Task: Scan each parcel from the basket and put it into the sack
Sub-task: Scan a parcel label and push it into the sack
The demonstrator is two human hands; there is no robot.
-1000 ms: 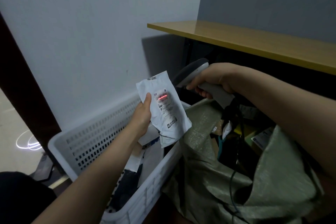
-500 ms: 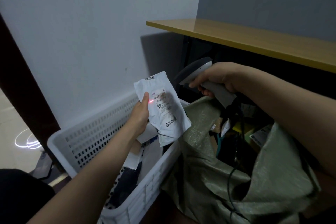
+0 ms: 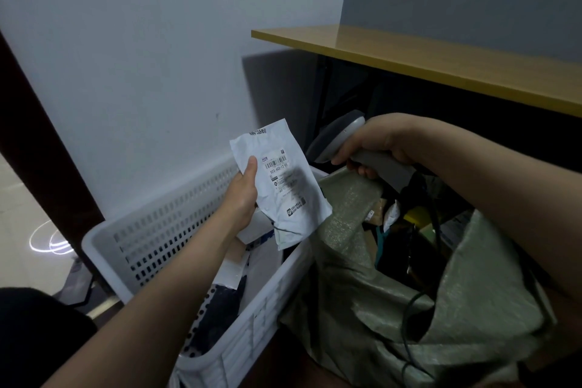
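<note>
Both hands are busy: left hand (image 3: 242, 198) grips a white parcel (image 3: 283, 183) above the basket (image 3: 132, 246), right hand (image 3: 378, 142) grips the barcode scanner (image 3: 338, 138) beside the green sack (image 3: 362, 277).

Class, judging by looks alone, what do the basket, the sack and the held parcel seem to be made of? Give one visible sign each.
Basket: white moulded plastic, matte; regular perforated walls. Sack: probably woven plastic fabric, grey-green, faintly shiny; stiff crumpled folds. Parcel: thin white plastic film or paper, unclear which; creased, wrinkled surface.
</note>
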